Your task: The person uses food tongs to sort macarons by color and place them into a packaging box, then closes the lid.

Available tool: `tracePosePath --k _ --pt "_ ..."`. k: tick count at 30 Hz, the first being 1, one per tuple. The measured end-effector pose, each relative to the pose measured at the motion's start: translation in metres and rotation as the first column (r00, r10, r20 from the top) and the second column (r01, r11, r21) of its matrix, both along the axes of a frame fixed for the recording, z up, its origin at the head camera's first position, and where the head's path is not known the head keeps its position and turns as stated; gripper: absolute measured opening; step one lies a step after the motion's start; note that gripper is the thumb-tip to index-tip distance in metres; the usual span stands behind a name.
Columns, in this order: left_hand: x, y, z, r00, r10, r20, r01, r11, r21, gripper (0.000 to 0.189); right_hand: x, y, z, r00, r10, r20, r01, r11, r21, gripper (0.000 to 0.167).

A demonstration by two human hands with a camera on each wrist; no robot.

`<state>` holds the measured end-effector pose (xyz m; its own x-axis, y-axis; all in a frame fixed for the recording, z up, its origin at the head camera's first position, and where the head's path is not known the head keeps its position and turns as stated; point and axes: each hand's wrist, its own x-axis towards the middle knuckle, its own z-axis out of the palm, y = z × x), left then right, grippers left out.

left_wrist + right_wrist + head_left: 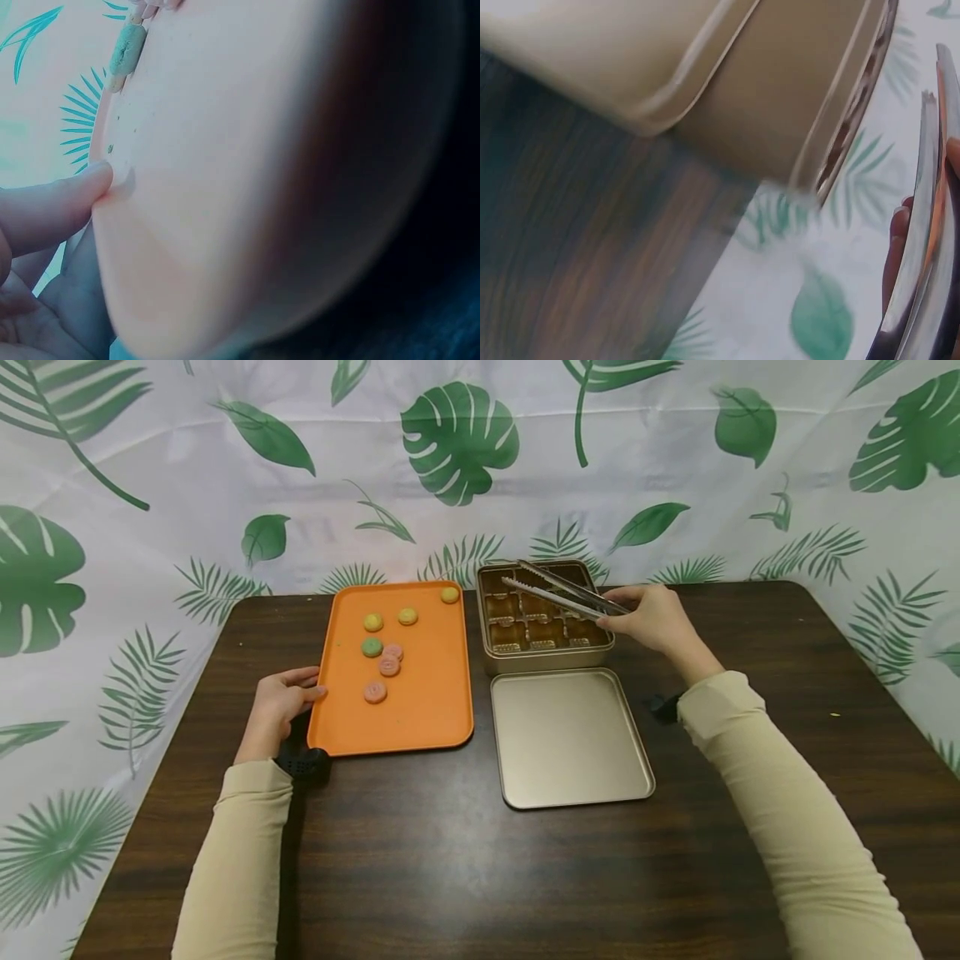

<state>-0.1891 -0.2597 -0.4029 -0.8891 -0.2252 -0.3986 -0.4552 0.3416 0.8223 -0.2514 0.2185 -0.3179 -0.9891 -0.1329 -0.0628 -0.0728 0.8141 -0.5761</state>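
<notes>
My left hand (pixel 281 706) grips the left rim of an orange tray (pixel 427 710); in the left wrist view the thumb (pixel 56 206) lies over the rim with fingers below it. Small round cookies lie on the tray: yellow ones (pixel 407 616) toward the back, a green one (pixel 372 647) mid-left, and pink ones (pixel 375 692) near it. My right hand (pixel 654 622) holds metal tongs (pixel 558 589), their tips apart and over a gold tin (pixel 551 658). Inside the tin sits a brown insert (pixel 502 606) divided into square compartments. No cookie shows between the tong tips.
A flat gold lid (pixel 573 739) lies in front of the tin, right of the tray. All of this stands on a dark wooden table (pixel 450 868). A leaf-patterned white cloth (pixel 540 502) hangs right behind the table's back edge.
</notes>
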Motion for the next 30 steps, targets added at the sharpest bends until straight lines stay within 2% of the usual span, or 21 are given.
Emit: tracePosePath --k 6,19,24,30 --pt "0.000 -0.001 -0.001 1.000 -0.001 -0.004 0.001 1.000 0.003 0.052 0.001 -0.032 0.001 0.998 0.058 0.018 -0.057 0.998 -0.016 0.050" --pt "0.003 0.000 0.002 1.000 -0.001 -0.007 0.001 0.999 0.048 0.053 0.006 -0.105 -0.002 0.982 0.186 -0.014 -0.186 0.983 0.003 0.042" --pt "0.003 0.001 0.002 1.000 0.011 -0.010 -0.010 0.999 0.048 0.053 0.009 -0.126 -0.003 0.975 0.222 -0.009 -0.222 0.975 -0.005 0.038" --pt "0.002 0.001 0.001 1.000 0.008 -0.016 -0.007 0.999 0.050 0.053 0.009 -0.144 -0.006 0.964 0.265 -0.005 -0.264 0.964 0.040 0.038"
